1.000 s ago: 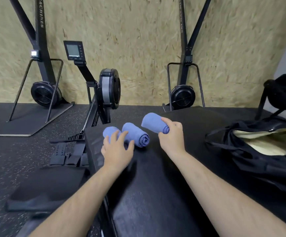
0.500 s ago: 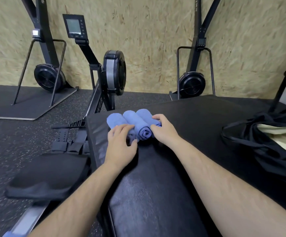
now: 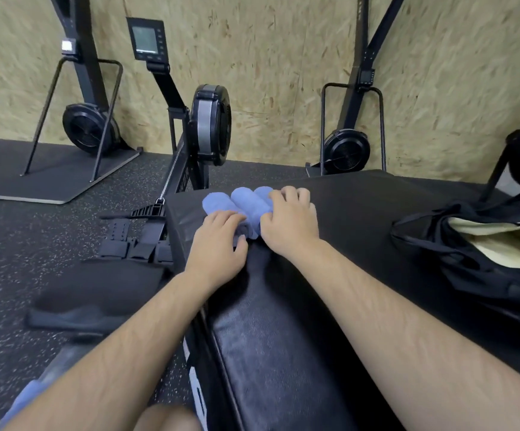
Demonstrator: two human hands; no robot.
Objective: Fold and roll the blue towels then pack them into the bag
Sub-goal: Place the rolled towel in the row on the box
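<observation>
Place: a gym.
Machines: a rower (image 3: 204, 129) with monitor (image 3: 146, 38) and two ski trainers (image 3: 89, 126) (image 3: 347, 149) are stood by the wall.
Floor (image 3: 19, 244): speckled black rubber.
Wall (image 3: 283, 57): chipboard panels.
Foreground: a padded black box (image 3: 283, 337).

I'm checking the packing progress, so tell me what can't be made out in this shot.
- Third rolled towel: head view, mostly hidden under the right hand; its roll end is unseen.
- Near ends of the other rolled towels: covered by the left hand.
- Bag: cut off by the right edge, so its contents can't be judged.
- Rower monitor: screen too blurred to read.
</observation>
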